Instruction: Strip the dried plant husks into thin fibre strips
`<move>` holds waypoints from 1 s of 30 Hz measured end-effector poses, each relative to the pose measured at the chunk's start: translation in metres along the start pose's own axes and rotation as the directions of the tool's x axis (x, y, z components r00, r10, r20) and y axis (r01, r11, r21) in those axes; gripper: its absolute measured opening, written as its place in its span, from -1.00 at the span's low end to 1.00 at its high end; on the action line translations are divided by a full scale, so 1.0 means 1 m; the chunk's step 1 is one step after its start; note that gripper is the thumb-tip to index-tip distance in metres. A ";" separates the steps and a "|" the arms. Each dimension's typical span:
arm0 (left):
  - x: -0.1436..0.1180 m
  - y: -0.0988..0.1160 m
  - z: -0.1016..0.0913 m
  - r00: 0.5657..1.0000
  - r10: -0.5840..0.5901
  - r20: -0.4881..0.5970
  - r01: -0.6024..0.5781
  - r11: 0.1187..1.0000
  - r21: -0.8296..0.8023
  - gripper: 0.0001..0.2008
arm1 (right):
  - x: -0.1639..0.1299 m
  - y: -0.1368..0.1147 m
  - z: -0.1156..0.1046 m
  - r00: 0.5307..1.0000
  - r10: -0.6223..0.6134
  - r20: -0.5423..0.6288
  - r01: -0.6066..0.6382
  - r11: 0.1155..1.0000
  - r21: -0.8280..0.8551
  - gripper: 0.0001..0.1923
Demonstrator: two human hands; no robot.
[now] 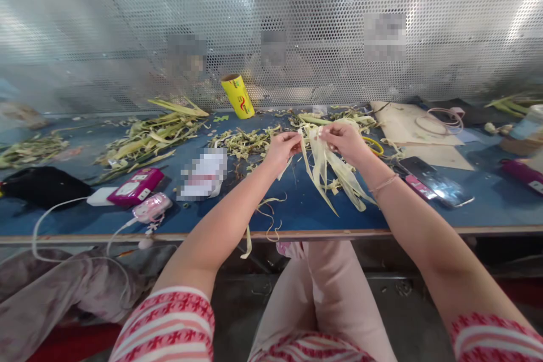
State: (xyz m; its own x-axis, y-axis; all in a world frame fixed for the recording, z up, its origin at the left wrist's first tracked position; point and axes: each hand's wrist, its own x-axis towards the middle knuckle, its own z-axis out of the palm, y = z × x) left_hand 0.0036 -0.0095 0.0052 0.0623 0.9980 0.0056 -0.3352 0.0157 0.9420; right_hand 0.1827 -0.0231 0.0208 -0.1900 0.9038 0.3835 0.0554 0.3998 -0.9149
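Pale, thin dried leaf strips (pixel 339 167), like corn husk, hang in a loose bunch over the blue table. My right hand (pixel 347 140) pinches the top of the bunch between thumb and fingers. Close beside it on the left, my left hand (pixel 283 150) is closed, fingertips pinching the upper left edge of the same strips. The long ends dangle down toward the tabletop. Behind my hands lies a heap of green-yellow leaf scraps (pixel 246 143). A few thin curled strips (pixel 268 212) lie near the front edge, below my left forearm.
The blue table (pixel 292 212) ends at a perforated metal panel (pixel 314 5). A yellow tube (pixel 237 96) leans there. On the left are a leaf pile (pixel 148 138), a purple adapter (pixel 136 186) and a cabled pink case (pixel 151 207); on the right, a phone (pixel 436 180) and cardboard (pixel 407 124). Another person's leg (pixel 51 300) shows lower left.
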 end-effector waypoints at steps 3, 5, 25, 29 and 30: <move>-0.005 -0.006 0.004 0.996 0.020 0.084 -0.025 0.998 0.054 -0.85 | 0.002 0.008 0.010 0.995 0.031 -0.100 -0.045 0.989 -0.141 -0.64; -0.006 -0.008 0.005 0.994 0.027 0.106 -0.035 0.996 0.079 -0.84 | 0.001 0.010 0.012 0.995 0.046 -0.091 -0.063 0.977 -0.202 -0.66; -0.017 -0.005 0.016 0.995 0.064 0.076 -0.069 0.995 0.067 -0.87 | -0.003 0.017 0.020 0.982 -0.182 -0.053 0.143 0.894 -0.425 -0.90; -0.017 -0.003 0.016 0.999 0.013 0.046 -0.013 1.000 -0.003 -0.86 | -0.004 0.017 0.020 0.935 -0.355 -0.021 0.291 0.799 -0.526 -0.90; -0.016 -0.002 0.016 0.999 -0.003 0.042 0.004 1.000 -0.027 -0.86 | -0.004 0.017 0.020 0.920 -0.391 -0.008 0.324 0.774 -0.545 -0.89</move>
State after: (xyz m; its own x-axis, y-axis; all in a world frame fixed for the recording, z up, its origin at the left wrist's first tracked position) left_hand 0.0182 -0.0265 0.0081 0.1026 0.9946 0.0172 -0.3605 0.0210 0.9325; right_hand 0.1650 -0.0231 0.0012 -0.1885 0.6766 0.7118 0.5150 0.6853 -0.5149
